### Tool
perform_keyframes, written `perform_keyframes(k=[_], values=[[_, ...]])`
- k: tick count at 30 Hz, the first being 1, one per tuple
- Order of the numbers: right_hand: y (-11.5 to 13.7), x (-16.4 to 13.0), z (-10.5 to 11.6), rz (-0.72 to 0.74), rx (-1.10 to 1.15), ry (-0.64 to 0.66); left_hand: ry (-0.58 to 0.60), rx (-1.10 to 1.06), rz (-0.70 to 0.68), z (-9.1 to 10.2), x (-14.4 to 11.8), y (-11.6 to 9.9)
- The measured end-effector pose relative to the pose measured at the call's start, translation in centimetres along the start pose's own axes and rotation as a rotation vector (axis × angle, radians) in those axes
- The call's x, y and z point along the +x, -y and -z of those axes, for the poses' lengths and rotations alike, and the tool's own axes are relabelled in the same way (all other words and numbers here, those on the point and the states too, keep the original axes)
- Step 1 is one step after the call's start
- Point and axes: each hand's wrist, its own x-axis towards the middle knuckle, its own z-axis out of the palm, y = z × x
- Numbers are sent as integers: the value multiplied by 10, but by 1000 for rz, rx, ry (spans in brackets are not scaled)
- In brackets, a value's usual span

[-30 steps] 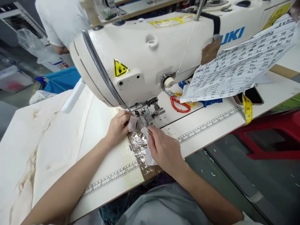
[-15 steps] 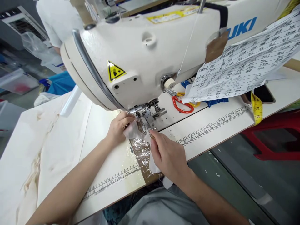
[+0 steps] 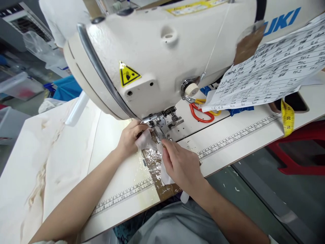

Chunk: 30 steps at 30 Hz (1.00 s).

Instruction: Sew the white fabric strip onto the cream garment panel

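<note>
My left hand lies at the left of the sewing machine's needle area, its fingers closed on a piece of white fabric. Thumb and forefinger of my right hand pinch a slim metal tool that points at the presser foot; its exact kind is hard to make out. More of the white fabric hangs below the right fingers, over shiny clear tape on the table's front part. The sewing machine leans over both hands, and the needle tip is hidden.
Red-and-yellow-handled scissors lie under the machine arm. A handwritten sheet hangs at the right, above a phone and a yellow tape measure. Pale cloth covers the table's left. A person in white is behind.
The view has shifted slightly, so the machine looks nearer and its right side lies farther right. The right fingers are a little closer to the presser foot; the left hand keeps its hold.
</note>
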Motion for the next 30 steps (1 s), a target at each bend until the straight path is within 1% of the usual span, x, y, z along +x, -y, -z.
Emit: perform_keyframes(k=[8, 13, 20, 23, 30], values=[[-1, 0, -1, 35, -10, -30, -58, -32, -52, -4, -1, 2], [-2, 2, 0, 54, -52, -12, -63, -24, -62, -5, -1, 3], [0, 2, 2, 64, -84, 30, -15, 26, -19, -4, -1, 1], [-1, 1, 1, 70, -90, 22, 3, 50, -3, -6, -2, 2], [0, 1, -2, 61, -89, -4, -18, 72, 19, -10, -3, 4]])
